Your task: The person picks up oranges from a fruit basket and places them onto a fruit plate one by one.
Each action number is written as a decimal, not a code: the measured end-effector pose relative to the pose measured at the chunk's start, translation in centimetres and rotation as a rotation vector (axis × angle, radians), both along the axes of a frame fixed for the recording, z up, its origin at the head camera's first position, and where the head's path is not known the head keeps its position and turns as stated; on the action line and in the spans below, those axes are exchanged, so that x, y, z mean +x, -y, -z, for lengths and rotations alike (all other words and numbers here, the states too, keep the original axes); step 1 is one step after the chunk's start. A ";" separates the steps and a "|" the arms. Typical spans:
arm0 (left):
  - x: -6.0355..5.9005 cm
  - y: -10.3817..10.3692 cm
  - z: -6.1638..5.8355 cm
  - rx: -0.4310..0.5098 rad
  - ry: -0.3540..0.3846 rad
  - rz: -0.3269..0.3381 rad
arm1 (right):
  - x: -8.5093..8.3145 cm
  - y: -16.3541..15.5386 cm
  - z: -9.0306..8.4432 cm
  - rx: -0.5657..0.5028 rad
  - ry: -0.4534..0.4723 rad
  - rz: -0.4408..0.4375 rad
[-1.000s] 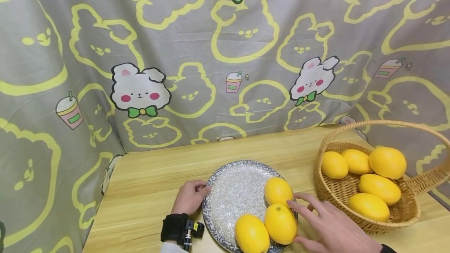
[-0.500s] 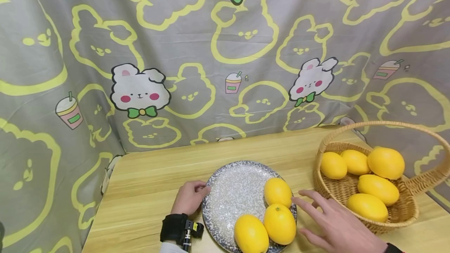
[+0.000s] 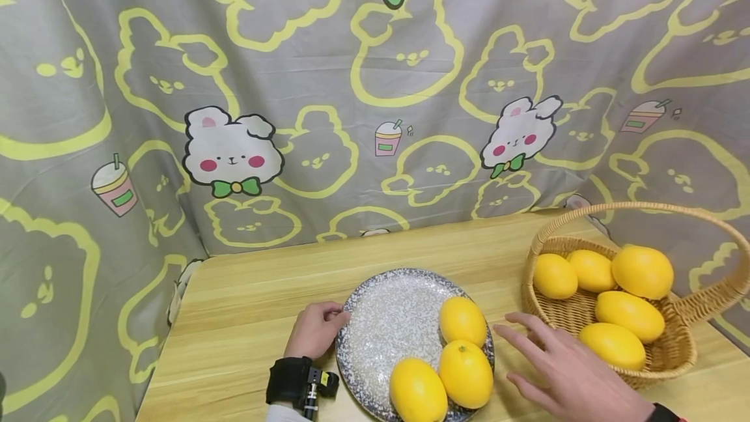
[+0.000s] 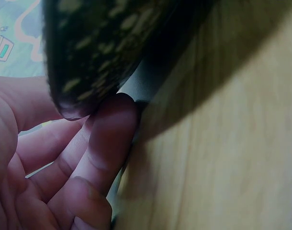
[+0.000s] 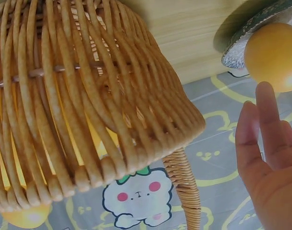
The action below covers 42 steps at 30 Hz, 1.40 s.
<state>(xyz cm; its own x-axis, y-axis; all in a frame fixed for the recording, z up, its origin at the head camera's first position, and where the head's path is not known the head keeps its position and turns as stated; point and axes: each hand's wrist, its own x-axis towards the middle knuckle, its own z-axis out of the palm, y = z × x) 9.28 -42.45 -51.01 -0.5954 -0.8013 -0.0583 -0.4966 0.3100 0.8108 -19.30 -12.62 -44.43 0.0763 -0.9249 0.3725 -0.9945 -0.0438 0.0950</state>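
A round speckled grey plate [image 3: 383, 327] with a dark rim lies on the table. My left hand [image 3: 316, 329] grips its left edge; in the left wrist view the thumb is over the rim and the curled fingers [image 4: 112, 129] are beneath the plate's underside [image 4: 98, 52]. Three oval yellow fruits sit on the plate's right side: a back one [image 3: 463, 322], a middle one [image 3: 465, 374] with a small green stem mark, and a front one [image 3: 418, 390]. My right hand [image 3: 571, 373] holds nothing, fingers spread and slightly bent, just right of the plate between it and the basket.
A wicker basket [image 3: 556, 337] with a tall arched handle stands at the right, several yellow fruits [image 3: 629, 316] inside. Its woven side [image 5: 98, 96] is close to the right wrist. Behind the wooden table [image 3: 263, 292] hangs a grey curtain [image 3: 328, 70] with cartoon prints.
My right hand has drawn back to the right, from the edge of the fruits on the plate toward the basket. The left hand, plate and fruits have stayed put.
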 end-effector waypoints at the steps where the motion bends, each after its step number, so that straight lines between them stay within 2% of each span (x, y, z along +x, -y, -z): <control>1: 0.0 0.0 0.0 0.003 -0.002 0.001 | -0.1 0.0 0.0 0.001 0.004 -0.004; 15: 0.1 0.1 0.0 0.010 -0.014 0.001 | -1.0 -0.4 -0.1 -0.038 0.014 -0.023; 27: 0.1 0.0 0.0 0.013 -0.010 -0.004 | -2.1 -1.1 -0.3 -0.030 -0.019 0.023; 35: 0.0 0.0 0.0 0.019 -0.002 -0.003 | -2.8 -1.6 -0.6 -0.039 0.007 0.074; 42: -0.1 0.0 0.0 0.012 -0.001 -0.008 | -3.0 -1.9 -1.3 -0.055 -0.037 0.109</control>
